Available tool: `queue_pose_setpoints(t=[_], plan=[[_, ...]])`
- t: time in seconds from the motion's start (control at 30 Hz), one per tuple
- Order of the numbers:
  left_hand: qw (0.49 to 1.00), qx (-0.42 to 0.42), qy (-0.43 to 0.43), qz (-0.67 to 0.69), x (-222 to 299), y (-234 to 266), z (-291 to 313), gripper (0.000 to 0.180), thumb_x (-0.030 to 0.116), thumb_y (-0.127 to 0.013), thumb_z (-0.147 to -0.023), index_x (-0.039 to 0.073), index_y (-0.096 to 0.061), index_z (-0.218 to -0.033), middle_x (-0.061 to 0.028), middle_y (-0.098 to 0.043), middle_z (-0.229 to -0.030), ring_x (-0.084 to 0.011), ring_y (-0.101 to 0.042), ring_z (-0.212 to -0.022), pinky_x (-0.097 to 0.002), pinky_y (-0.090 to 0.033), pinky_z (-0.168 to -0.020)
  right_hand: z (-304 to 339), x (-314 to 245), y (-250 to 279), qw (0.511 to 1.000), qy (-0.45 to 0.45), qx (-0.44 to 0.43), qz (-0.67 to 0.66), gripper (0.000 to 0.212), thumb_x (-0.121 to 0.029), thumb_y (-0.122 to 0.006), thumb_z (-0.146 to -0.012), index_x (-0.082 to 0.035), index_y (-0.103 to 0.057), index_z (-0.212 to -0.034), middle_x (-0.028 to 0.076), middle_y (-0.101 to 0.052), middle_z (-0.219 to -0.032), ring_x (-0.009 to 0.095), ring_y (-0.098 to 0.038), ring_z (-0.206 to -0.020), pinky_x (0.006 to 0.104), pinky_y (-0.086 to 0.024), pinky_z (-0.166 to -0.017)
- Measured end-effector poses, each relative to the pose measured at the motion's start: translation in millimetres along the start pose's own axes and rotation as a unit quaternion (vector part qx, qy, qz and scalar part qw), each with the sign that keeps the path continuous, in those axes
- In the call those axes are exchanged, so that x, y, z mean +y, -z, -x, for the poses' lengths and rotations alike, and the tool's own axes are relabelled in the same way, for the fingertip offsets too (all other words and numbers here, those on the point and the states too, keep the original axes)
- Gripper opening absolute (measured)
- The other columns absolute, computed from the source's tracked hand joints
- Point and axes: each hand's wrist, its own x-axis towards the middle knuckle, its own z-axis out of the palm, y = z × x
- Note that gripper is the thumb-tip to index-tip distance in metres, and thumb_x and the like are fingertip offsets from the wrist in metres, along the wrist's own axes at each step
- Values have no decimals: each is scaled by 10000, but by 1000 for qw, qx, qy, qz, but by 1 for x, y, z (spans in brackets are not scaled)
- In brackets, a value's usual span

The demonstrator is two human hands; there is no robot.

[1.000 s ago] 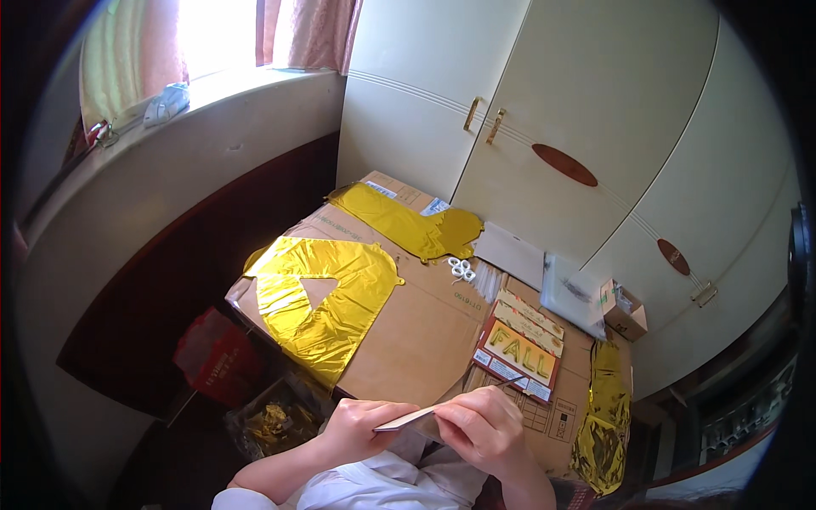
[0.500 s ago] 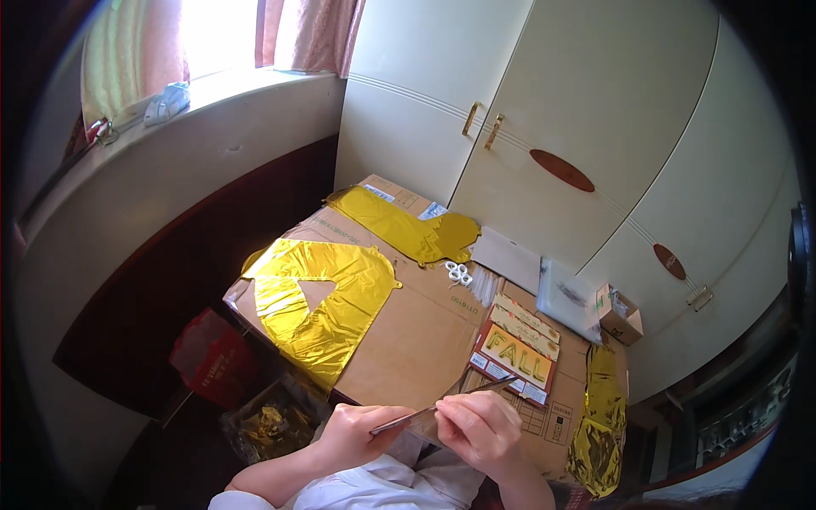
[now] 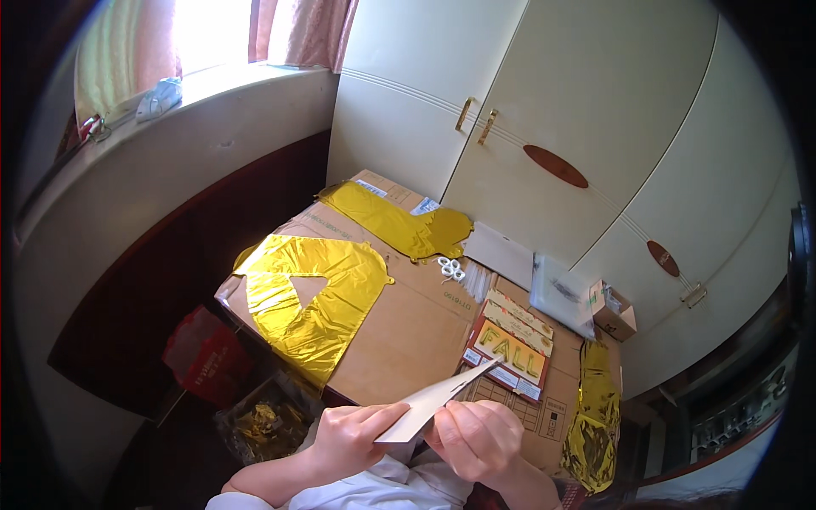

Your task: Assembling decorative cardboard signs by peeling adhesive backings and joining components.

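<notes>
A pale, thin card (image 3: 433,405) is tilted up above the near edge of the cardboard-covered table. My left hand (image 3: 355,435) grips its left end, thumb and fingers closed. Along the card's right edge, my right hand (image 3: 476,438) is closed in a pinch; its fingertips touch or nearly touch the card, and anything small between them is hidden. Just beyond lie overlapping printed cards (image 3: 508,347) with gold lettering. A flat gold foil balloon (image 3: 344,319) with a triangular hole is spread out to the left.
Another flat foil balloon (image 3: 382,217) lies at the back, and crumpled gold foil (image 3: 591,425) hangs at the right edge. White ribbon rolls (image 3: 450,269), clear sticks (image 3: 478,282), a plastic bag (image 3: 563,293) and a small box (image 3: 612,310) line the far side. A red bag (image 3: 204,357) stands left.
The card has turned from edge-on so that its pale face shows. Both hands remain at it, near the same place. The whole view has shifted slightly.
</notes>
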Motion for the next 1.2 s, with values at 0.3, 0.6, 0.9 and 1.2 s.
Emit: queue_pose_setpoints(t=[0.3, 0.6, 0.9, 1.2], plan=[[998, 35, -29, -47, -8, -6, 5, 459, 75, -707, -537, 30, -634, -988, -93, -676, -889, -202, -651, -627, -290, -515, -550, 10, 9, -12, 970, -159, 56, -174, 221, -4, -706, -635, -49, -627, -836, 39, -605, -799, 177, -614, -651, 273, -517, -576], [997, 38, -31, -68, -5, -6, 3, 448, 80, -710, -548, 27, -630, -985, -97, -674, -895, -213, -663, -671, -298, -525, -572, 14, 4, -5, 999, -18, 27, -34, 201, -71, -703, -687, -62, -662, -883, 19, -601, -823, 148, -612, -737, 253, -504, -618], [999, 32, -3, -14, -4, -4, 5, 433, 33, -691, -540, 20, -638, -969, -110, -677, -862, -237, -670, -704, -304, -537, -598, 12, 15, -4, 993, -115, 31, -29, 112, -91, -700, -686, -84, -599, -733, 20, -576, -739, 150, -606, -705, 270, -477, -585], [976, 24, 64, 207, -68, -39, 7, 133, 8, -678, -730, 15, -663, -862, -95, -645, -690, -154, -616, -565, -246, -474, -519, 85, 66, -40, 866, -388, 107, -298, 527, -85, -623, -776, 19, -369, -1225, 185, -433, -1237, 296, -422, -1181, 391, -366, -957]])
